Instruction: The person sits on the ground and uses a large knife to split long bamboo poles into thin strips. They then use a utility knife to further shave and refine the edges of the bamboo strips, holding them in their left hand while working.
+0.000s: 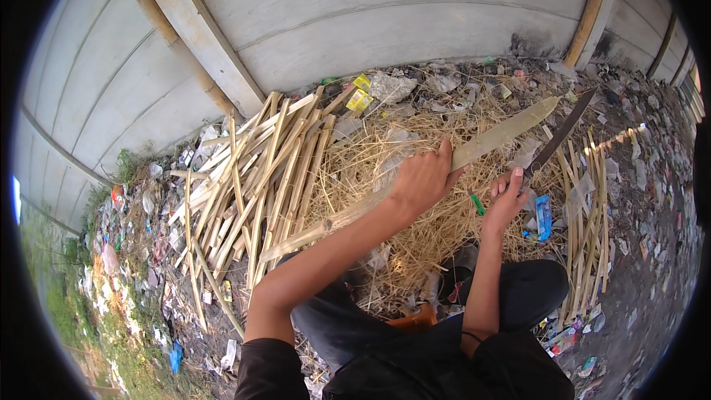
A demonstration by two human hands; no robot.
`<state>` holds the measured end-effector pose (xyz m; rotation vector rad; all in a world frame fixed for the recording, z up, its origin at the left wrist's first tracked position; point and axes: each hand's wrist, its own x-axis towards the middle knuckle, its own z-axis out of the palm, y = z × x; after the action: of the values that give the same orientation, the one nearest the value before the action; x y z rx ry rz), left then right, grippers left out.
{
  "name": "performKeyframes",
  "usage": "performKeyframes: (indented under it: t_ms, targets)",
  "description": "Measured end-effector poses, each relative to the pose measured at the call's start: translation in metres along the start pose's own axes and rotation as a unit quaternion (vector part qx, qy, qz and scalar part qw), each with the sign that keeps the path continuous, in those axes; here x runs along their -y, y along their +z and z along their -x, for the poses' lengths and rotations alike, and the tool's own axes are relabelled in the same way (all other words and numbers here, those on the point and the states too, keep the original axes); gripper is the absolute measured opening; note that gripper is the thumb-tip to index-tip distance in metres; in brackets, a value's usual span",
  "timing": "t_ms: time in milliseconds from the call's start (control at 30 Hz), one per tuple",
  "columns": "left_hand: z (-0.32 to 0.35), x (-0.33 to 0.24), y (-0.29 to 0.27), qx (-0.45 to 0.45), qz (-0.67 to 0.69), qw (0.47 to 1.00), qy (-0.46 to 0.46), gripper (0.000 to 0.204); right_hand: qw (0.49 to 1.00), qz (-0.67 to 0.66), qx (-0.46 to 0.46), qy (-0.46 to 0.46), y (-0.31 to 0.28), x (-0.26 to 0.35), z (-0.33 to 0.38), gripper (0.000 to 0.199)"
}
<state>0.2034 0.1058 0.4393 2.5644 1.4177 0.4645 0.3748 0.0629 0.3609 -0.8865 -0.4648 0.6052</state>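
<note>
We're gripping strip (511, 130) in left hand (424, 178); knife (560, 134), clasped in right hand (508, 201), is lying right of strip, near-parallel, over straw (416, 253), right edge.

The heap of shavings (437, 241) is looking dry, matt and fibrous. Above it, the long bamboo strip (511, 130) is showing a smooth, faintly glossy woody face; at its right edge, the knife blade (561, 135) is appearing as dark, matt metal. Left of the heap, split sticks (275, 170) are showing matt wood; right of it, a blue wrapper (543, 218) is gleaming like glossy plastic. Beyond it, the wall (407, 37) is presenting smooth, matt, concrete-like panels.
</note>
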Motion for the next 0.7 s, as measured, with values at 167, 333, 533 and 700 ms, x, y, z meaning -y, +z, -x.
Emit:
performKeyframes:
  t_ms: [167,333,533,700]
  targets:
    - [0.021,0.023,-0.009,-0.015,-0.046,0.998,0.042,0.078,0.999,0.022,-0.029,-0.037,0.000,0.031,-0.004,0.028]
    - [0.053,0.050,-0.037,0.021,-0.077,0.997,0.017,0.073,0.999,0.013,-0.007,-0.034,0.004,0.055,-0.003,0.028]
    - [0.130,0.038,-0.067,0.060,-0.048,0.997,-0.014,0.066,0.994,-0.078,0.074,-0.010,0.004,0.068,0.008,0.018]
    - [0.181,0.008,-0.083,0.092,0.005,0.995,-0.047,0.065,0.980,-0.128,0.150,0.033,0.002,0.077,0.018,0.034]
